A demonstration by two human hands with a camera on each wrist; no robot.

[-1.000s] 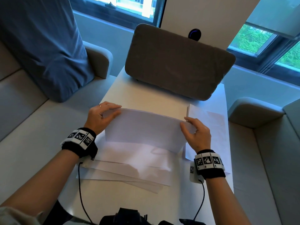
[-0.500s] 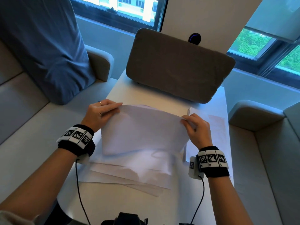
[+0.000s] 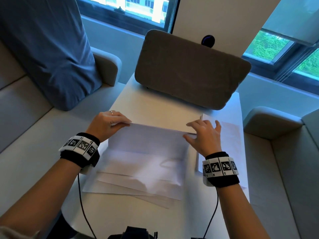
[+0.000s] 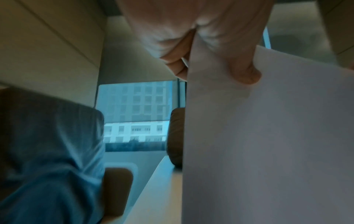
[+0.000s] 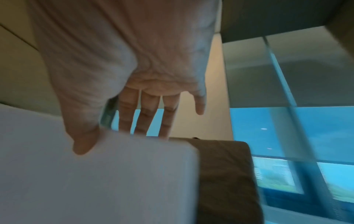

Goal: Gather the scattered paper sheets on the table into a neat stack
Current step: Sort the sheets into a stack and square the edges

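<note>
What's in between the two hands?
In the head view, the lifted paper sheets span the whole gap. The left hand pinches their left end; the right hand, fingers spread, touches the right end. More loose sheets lie on the table beneath.

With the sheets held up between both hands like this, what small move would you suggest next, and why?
Probably tap the held sheets down on the table to square their edges. The left hand pinches one top corner while the right hand has straight fingers at the other, and loose sheets below lie fanned.
</note>
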